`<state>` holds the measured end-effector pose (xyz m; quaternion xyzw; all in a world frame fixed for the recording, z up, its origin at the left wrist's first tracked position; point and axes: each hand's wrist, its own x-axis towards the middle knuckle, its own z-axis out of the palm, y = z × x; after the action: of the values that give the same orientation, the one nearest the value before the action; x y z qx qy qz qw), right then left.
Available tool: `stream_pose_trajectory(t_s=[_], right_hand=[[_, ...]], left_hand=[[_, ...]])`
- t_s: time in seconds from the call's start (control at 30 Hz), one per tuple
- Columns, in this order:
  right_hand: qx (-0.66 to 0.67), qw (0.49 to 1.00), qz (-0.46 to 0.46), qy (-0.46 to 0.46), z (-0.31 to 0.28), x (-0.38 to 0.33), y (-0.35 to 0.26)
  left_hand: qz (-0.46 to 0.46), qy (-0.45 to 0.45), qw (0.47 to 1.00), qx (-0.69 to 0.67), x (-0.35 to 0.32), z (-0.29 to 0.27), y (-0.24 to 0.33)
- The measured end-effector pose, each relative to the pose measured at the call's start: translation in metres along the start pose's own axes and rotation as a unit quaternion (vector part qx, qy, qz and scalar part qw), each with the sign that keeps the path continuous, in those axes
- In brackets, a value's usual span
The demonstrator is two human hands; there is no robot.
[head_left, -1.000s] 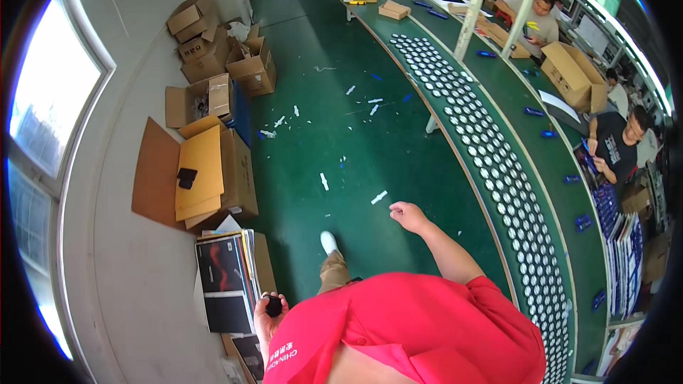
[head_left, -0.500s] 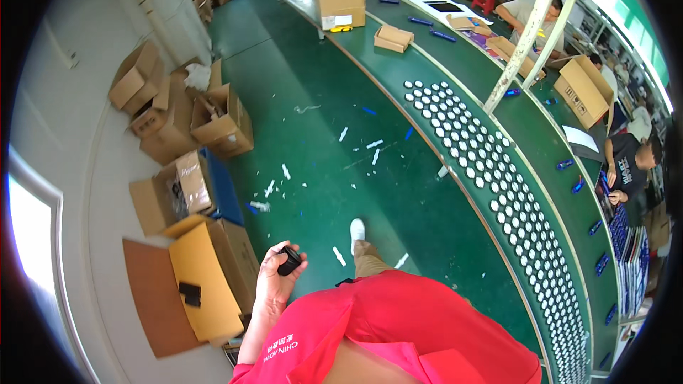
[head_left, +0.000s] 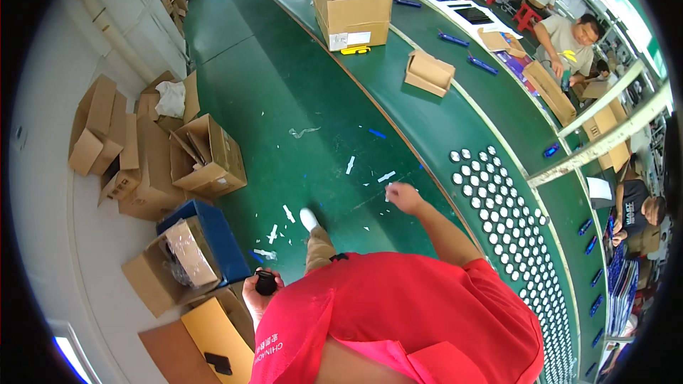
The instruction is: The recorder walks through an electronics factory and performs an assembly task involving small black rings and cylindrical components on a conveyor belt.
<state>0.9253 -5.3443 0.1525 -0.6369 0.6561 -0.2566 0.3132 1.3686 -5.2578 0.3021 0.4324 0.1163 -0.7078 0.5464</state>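
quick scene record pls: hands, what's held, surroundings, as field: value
left hand: closed around a small black object, held at the person's side
right hand: empty, swung out near the edge of the green conveyor table
floor: green, strewn with white scraps
left side: open cardboard boxes, blue bin
on table: large open carton, rows of white round caps
others: seated workers across the table

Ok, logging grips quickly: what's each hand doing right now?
Left hand: closed around a small black object.
Right hand: loosely curled, holding nothing visible.
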Motion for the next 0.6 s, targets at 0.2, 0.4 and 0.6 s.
stream_pose_trajectory(t_s=[0.2,0.4,0.6], right_hand=[[0.203,0.965,0.166,-0.003,0.004,0.144,-0.059],[0.026,0.93,0.144,0.337,-0.07,0.252,-0.051],[-0.178,0.8,0.341,0.461,-0.144,0.327,0.006]], left_hand=[[-0.02,0.044,0.999,0.011,0.125,0.091,0.092],[-0.05,-0.045,0.989,0.136,0.235,0.224,0.177],[-0.087,-0.106,0.958,0.253,0.337,0.351,0.198]])
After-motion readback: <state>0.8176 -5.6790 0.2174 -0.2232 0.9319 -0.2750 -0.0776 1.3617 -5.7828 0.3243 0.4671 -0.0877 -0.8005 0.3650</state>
